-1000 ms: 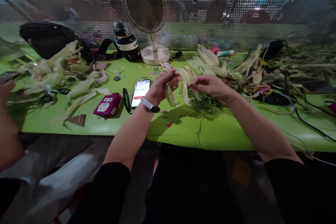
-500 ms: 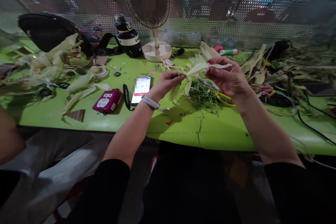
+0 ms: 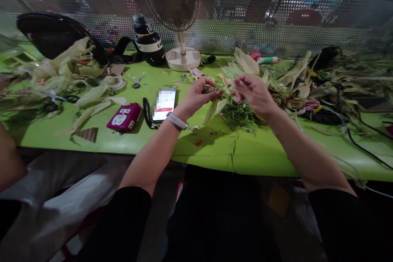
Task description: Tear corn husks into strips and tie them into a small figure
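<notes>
Over the green table (image 3: 251,151) my two hands meet on a bunch of pale corn husk strips (image 3: 221,95). My left hand (image 3: 198,96), a white watch on its wrist, pinches the strips from the left. My right hand (image 3: 253,92) has its fingers curled on the same strips from the right. One husk end (image 3: 209,112) hangs down below the hands. A heap of thin green shreds (image 3: 239,114) lies on the table right under them.
A phone (image 3: 165,103), a magenta case (image 3: 124,116) and a black loop lie left of my hands. A desk fan (image 3: 179,12), a dark bottle (image 3: 147,43), scissors (image 3: 58,100) and husk piles (image 3: 303,77) line the table. Another person's arm (image 3: 9,159) shows at the far left.
My right hand had pulled a strip up and out to the right; it has now come back down and in beside my left hand, both closed on the husk.
</notes>
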Available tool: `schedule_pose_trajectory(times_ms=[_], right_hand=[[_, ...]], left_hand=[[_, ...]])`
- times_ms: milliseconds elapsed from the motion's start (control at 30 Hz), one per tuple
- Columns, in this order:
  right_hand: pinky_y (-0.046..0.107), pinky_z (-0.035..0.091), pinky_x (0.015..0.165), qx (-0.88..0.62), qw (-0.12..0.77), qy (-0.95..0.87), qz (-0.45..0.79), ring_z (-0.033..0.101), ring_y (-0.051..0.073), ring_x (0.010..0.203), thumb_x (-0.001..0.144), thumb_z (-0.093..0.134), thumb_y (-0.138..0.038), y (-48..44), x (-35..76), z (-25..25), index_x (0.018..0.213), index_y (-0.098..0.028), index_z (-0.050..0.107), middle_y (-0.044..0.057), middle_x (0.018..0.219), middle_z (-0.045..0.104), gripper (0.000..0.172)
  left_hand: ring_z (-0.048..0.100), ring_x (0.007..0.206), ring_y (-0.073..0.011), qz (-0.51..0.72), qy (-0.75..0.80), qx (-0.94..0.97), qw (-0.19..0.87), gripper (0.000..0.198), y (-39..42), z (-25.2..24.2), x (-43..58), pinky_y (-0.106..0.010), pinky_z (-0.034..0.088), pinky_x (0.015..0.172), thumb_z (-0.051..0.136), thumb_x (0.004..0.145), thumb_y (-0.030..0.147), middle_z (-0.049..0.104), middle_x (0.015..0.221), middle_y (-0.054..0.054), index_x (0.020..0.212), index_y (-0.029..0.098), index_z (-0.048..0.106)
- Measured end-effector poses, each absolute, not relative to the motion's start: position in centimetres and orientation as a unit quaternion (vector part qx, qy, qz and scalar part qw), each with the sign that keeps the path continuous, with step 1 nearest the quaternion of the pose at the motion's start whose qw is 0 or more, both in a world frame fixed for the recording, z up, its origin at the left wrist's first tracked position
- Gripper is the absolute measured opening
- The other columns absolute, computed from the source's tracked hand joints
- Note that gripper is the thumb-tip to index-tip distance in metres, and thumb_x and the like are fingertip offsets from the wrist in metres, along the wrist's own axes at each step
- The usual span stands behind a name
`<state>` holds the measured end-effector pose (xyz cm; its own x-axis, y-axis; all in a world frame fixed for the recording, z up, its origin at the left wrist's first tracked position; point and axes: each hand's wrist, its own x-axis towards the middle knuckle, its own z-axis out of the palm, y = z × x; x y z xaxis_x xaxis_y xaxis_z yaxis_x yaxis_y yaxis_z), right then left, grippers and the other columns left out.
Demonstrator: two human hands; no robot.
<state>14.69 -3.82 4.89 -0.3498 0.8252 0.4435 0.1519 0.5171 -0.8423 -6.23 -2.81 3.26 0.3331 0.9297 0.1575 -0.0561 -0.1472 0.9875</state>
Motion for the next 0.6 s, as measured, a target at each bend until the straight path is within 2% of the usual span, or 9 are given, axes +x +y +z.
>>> schedule_pose_trajectory(times_ms=[100,233,600], right_hand=[[0.026,0.038,0.049,-0.357,0.441,-0.759,0.32,0.048,0.009,0.05,0.089,0.061,-0.067,-4.1,14.38,4.83,0.085,-0.022,0.061,-0.005,0.058,0.051,0.046],[0.026,0.035,0.049,-0.38,0.431,-0.766,0.287,0.047,0.009,0.05,0.088,0.065,-0.064,-4.44,14.27,5.03,0.081,-0.019,0.064,-0.003,0.059,0.055,0.046],[0.026,0.034,0.049,-0.406,0.434,-0.749,0.294,0.047,0.01,0.049,0.086,0.069,-0.057,-4.46,14.33,4.84,0.077,-0.018,0.066,-0.003,0.056,0.057,0.04]], left_hand=[[0.072,0.085,-0.0118,0.445,0.336,0.611,0.562,0.026,-2.87,3.31,-6.18,-0.024,0.053,0.078,0.076,0.081,0.015,0.072,0.085,0.001,0.091,0.019,0.053],[0.071,0.089,-0.0123,0.444,0.32,0.628,0.553,0.023,-2.89,3.28,-6.2,-0.026,0.054,0.082,0.074,0.083,0.015,0.072,0.09,0.0,0.094,0.019,0.055],[0.073,0.081,-0.013,0.441,0.314,0.672,0.505,0.035,-2.54,2.42,-6.02,-0.022,0.054,0.07,0.081,0.08,0.031,0.07,0.079,0.001,0.101,0.02,0.055]])
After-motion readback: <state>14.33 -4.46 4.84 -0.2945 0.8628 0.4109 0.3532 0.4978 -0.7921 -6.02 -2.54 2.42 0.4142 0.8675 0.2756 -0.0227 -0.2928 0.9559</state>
